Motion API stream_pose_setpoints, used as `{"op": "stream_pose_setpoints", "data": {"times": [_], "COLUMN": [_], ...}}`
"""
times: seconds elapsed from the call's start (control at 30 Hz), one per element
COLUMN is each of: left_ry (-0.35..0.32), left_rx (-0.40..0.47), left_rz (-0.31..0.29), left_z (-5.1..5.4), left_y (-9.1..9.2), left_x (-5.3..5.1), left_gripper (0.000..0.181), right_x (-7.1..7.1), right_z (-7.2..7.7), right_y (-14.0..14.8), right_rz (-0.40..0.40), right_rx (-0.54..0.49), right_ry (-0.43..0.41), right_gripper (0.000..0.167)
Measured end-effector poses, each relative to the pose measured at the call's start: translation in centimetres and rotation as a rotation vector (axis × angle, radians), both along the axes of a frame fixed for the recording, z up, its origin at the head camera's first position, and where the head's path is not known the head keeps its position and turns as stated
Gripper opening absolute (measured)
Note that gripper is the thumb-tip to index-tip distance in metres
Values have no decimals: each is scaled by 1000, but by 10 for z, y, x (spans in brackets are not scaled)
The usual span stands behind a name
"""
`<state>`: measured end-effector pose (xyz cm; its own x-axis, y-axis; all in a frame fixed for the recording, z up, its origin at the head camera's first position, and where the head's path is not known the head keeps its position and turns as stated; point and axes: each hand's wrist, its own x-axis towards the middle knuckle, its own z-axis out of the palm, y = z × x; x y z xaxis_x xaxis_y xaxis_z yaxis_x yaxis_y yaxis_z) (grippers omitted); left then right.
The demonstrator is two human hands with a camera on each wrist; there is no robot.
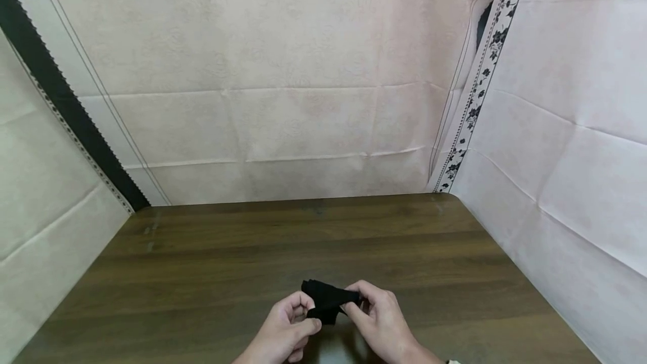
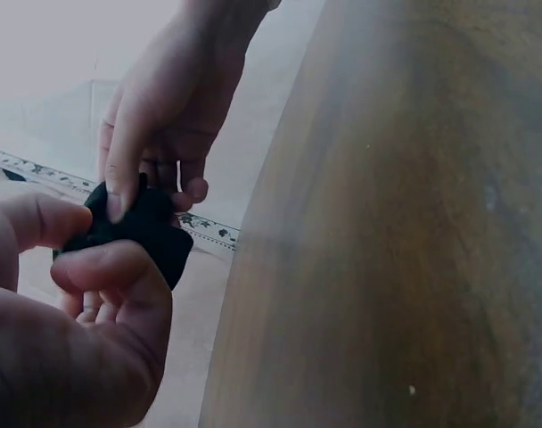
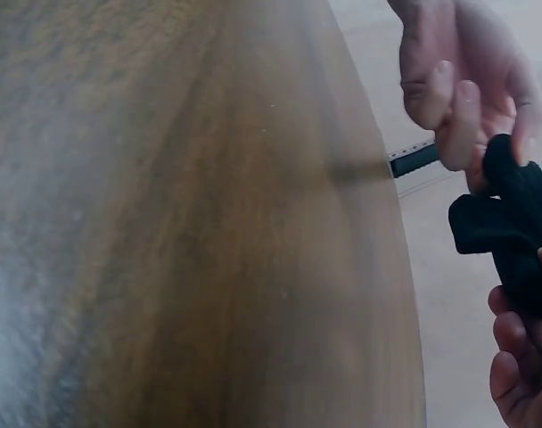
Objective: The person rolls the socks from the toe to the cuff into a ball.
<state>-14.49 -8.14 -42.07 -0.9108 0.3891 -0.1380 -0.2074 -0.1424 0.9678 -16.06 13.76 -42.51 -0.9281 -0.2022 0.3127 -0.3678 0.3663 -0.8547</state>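
Note:
Between both hands, above the near part of the table, is a small piece of soft black cloth (image 1: 326, 296), folded and bunched. My left hand (image 1: 285, 327) pinches its left edge between thumb and index finger. At the other end, my right hand (image 1: 381, 319) grips the cloth with thumb and fingers. In the left wrist view the cloth (image 2: 155, 230) is gathered between the two hands' fingertips. A flap of the cloth (image 3: 478, 225) sticks out to the side in the right wrist view. Its full shape is hidden by the folds and fingers.
A brown wood-grain table (image 1: 227, 263) lies under the hands. Pale creased sheeting (image 1: 303, 44) hangs behind it, with more at both sides. A black strip (image 1: 65, 94) runs down the left corner, and a flower-patterned border (image 1: 480, 89) down the right.

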Motion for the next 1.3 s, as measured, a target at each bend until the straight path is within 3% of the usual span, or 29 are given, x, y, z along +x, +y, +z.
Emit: {"op": "stream_pose_setpoints", "data": {"times": [0.27,0.4,0.6,0.73,1.0,1.3], "left_ry": [17,-5,-39,-62,-74,-89], "left_rx": [-95,-98,-73,-25,61,92], "left_rz": [90,96,81,72,81,98], "left_z": [1,1,-3,-4,-7,-9], "left_y": [0,-1,-7,-10,-13,-14], "left_x": [-6,-10,-12,-13,-14,-14], "left_gripper": [20,31,63,71,42,37], "right_x": [-2,-2,-1,0,3,4], "right_z": [7,8,9,10,8,10], "right_y": [5,3,-1,-3,-2,2], "right_rz": [-53,-51,-47,-37,-4,83], "right_rx": [0,-11,-3,-10,2,21], "right_ry": [19,41,57,47,56,-4], "right_gripper": [27,28,25,21,12,5]}}
